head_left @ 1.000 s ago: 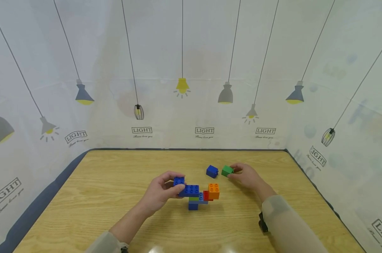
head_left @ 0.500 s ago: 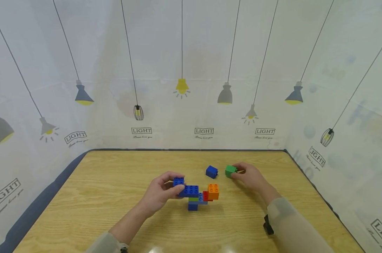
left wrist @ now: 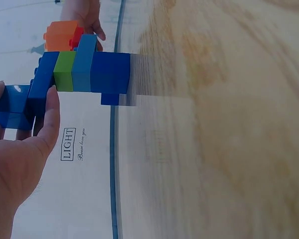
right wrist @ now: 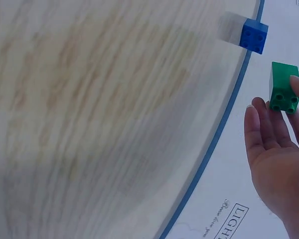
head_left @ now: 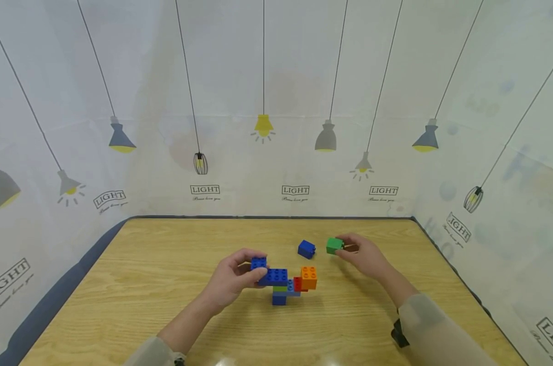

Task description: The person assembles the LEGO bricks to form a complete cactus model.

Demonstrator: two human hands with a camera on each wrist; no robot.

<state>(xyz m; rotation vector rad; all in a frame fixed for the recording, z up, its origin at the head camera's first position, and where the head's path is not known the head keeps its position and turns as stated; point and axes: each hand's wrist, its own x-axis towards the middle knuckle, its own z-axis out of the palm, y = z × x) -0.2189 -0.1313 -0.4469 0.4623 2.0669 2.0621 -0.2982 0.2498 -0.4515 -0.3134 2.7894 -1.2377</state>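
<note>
Between right fingers (right wrist: 253, 129), green brick (head_left: 335, 246) pinched, joined bricks (head_left: 280, 288) gripped by left fingers (left wrist: 52, 114)

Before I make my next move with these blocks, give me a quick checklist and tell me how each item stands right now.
1. Left hand holding the block build: ok, thumb and fingers grip its blue end.
2. Right hand holding the green block: ok, pinched between thumb and fingers.
3. Green block off the table: ok, the right wrist view shows backdrop between them.
4. Green block's studs facing up: not ok, they point sideways, toward the right hand.
5. Loose blue block studs up: not ok, it lies with studs sideways.
6. Build's joints pressed fully tight: cannot tell from these views.
</note>
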